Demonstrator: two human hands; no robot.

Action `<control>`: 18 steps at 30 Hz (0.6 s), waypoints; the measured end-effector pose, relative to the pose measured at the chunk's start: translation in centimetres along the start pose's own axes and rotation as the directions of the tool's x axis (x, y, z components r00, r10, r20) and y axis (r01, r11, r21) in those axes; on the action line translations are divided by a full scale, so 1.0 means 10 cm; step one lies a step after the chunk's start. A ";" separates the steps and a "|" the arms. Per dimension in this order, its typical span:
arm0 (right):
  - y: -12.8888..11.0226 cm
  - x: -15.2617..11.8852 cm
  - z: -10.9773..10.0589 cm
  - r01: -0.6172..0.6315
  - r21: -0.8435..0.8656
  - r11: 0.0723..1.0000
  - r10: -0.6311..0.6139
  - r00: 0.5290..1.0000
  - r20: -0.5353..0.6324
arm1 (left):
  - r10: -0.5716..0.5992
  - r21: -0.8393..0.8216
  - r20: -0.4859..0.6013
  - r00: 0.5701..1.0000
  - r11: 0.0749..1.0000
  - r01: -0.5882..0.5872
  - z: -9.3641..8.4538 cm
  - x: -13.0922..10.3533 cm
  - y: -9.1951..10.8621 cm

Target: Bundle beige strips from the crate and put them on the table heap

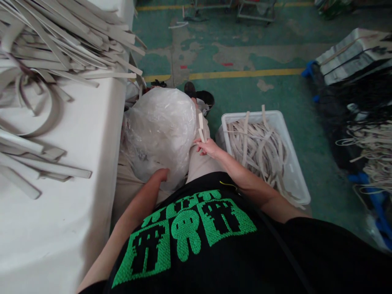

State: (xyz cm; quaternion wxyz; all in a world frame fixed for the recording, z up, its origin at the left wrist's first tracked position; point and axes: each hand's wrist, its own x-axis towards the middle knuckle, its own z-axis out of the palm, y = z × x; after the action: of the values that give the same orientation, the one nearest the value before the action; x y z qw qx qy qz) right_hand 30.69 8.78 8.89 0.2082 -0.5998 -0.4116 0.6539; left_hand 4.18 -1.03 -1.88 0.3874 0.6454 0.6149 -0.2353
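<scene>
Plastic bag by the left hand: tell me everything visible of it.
The plastic bag is thin, cloudy, see-through film, crinkled and shiny, bulging into a rounded shape. It sits between the white table and the person's right leg. The left hand meets its near side, fingertips hidden; the right hand is at its right edge, contact unclear. Its contents are unclear.

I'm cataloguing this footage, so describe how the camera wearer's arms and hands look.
The right hand is ungloved; the left hand shows no glove either, though its fingers are mostly hidden. Both forearms are bare, with no watch showing, below black sleeves. The black top carries green textured blocks and a rabbit-like figure.
</scene>
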 end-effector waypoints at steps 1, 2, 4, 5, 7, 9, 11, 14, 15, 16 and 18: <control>0.00 0.02 0.01 -0.007 -0.001 1.000 0.007 1.000 -0.005 | 0.004 -0.009 0.018 1.000 1.000 -0.004 -0.01 0.01 -0.01; 0.01 0.04 0.01 -0.011 -0.002 1.000 0.011 1.000 -0.005 | 0.001 -0.024 0.020 1.000 1.000 -0.001 -0.02 0.01 -0.02; 0.02 0.07 0.02 -0.014 -0.001 1.000 0.014 1.000 -0.005 | -0.016 -0.069 -0.025 1.000 0.998 0.014 -0.09 -0.01 -0.04; 0.03 0.08 0.02 -0.015 -0.001 1.000 0.015 1.000 -0.003 | -0.027 -0.100 -0.071 0.997 0.995 0.020 -0.14 -0.03 -0.04; 0.03 0.08 0.02 -0.020 0.005 1.000 0.019 1.000 0.006 | -0.054 -0.177 -0.194 0.980 0.984 0.019 -0.28 -0.08 -0.05; 0.01 0.07 0.02 -0.027 0.017 0.999 0.026 0.999 0.027 | -0.079 -0.264 -0.326 0.942 0.965 -0.010 -0.43 -0.18 -0.05; -0.02 0.03 0.02 -0.034 0.035 0.999 0.032 0.997 0.063 | -0.097 -0.334 -0.433 0.896 0.941 -0.059 -0.59 -0.33 -0.04; -0.11 -0.08 0.07 -0.027 0.077 0.997 0.014 0.985 0.169 | -0.120 -0.444 -0.600 0.791 0.872 -0.205 -0.77 -0.67 -0.04; -0.15 -0.13 0.10 -0.020 0.085 0.996 0.001 0.976 0.219 | -0.138 -0.479 -0.658 0.741 0.835 -0.271 -0.82 -0.81 -0.04; -0.20 -0.17 0.13 -0.007 0.088 0.996 -0.017 0.963 0.268 | -0.159 -0.502 -0.706 0.690 0.799 -0.330 -0.87 -0.95 -0.03; -0.31 -0.26 0.22 0.045 0.073 0.996 -0.068 0.934 0.351 | -0.183 -0.502 -0.768 0.614 0.767 -0.400 -0.95 -1.24 0.01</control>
State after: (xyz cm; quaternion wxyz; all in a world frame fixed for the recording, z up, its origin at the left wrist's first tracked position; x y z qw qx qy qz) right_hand 28.41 7.92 12.86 0.1689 -0.4538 -0.4381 0.7574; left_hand 0.98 -1.12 13.45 0.2872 0.5503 0.7176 0.3158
